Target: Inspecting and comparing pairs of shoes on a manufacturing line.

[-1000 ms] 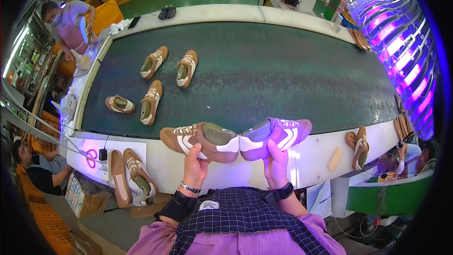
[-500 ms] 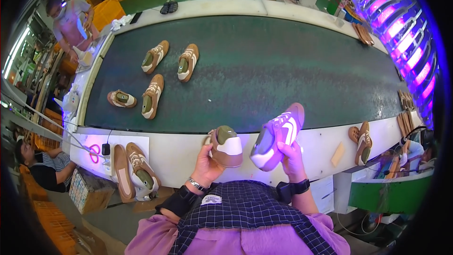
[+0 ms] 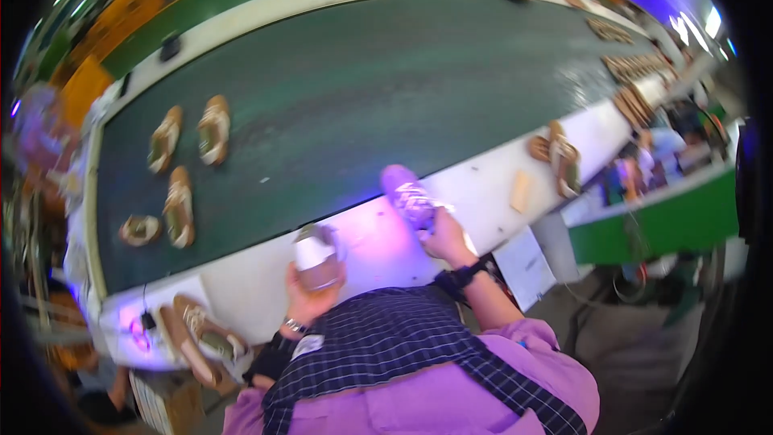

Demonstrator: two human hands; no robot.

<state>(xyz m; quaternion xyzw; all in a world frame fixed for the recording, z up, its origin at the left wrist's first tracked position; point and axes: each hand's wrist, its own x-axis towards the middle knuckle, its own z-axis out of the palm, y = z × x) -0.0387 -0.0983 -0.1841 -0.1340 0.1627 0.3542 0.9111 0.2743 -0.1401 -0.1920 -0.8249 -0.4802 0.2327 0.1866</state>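
Observation:
My left hand (image 3: 311,298) is closed round a tan sneaker (image 3: 318,258), with its white heel patch facing me. In my right hand (image 3: 445,240) is the other sneaker (image 3: 409,200), gripped near its heel. Its toe points away and slightly left, over the edge of the dark green belt (image 3: 362,97). Purple light tints this second shoe. Both shoes are above the white ledge (image 3: 386,262) in front of me, apart from each other. Motion blurs the finer details.
Several tan sneakers (image 3: 179,205) stand on the belt's left part. On the ledge's left end lie a sneaker (image 3: 208,330), a tan sole-shaped piece (image 3: 183,342) and pink-handled scissors (image 3: 138,332). To the right are another sneaker (image 3: 564,161) and a tan block (image 3: 521,192).
My view has swung right, so the belt's shoes sit further left and lower. The right-hand sneaker has turned: its toe now points up-left, and my hand has shifted towards its heel.

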